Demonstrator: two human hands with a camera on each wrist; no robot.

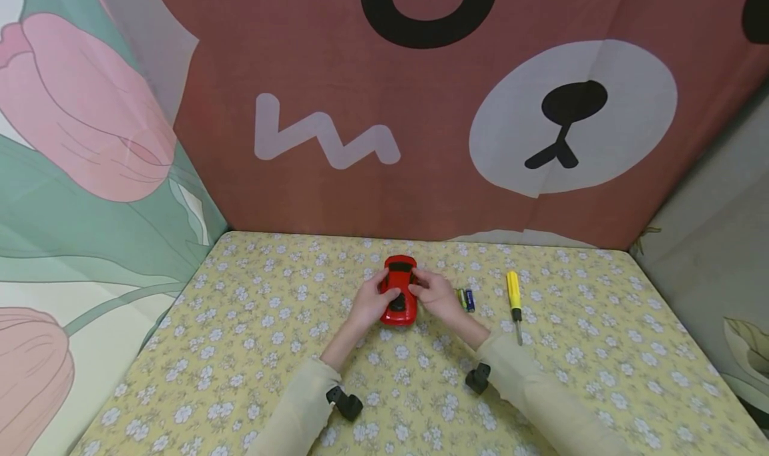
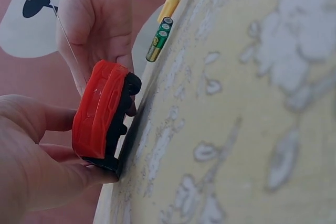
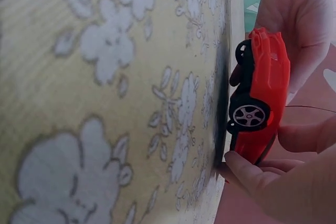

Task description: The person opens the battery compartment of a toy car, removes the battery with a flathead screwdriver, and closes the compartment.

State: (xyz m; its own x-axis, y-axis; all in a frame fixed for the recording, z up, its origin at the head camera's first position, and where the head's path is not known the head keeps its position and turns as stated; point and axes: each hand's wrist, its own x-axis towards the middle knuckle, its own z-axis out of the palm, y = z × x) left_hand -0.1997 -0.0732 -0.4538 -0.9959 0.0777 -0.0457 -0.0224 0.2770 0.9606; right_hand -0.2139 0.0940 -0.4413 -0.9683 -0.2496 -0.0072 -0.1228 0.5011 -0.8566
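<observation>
A red toy car with black windows and wheels is held between both hands above the middle of the flowered cloth. My left hand grips its left side, with the thumb over the top near the rear window. On the other side my right hand pinches the car's edge between thumb and fingers. In the right wrist view a silver-spoked wheel shows low on the car's side, close to the cloth. Whether the wheels touch the cloth I cannot tell. A thin line, perhaps a wire, rises by the car in the left wrist view.
Small green and blue batteries lie just right of my right hand. Farther right is a yellow-handled screwdriver, its shaft toward me. A red-brown cloth with a printed bear hangs behind the table; printed cloths hang at both sides.
</observation>
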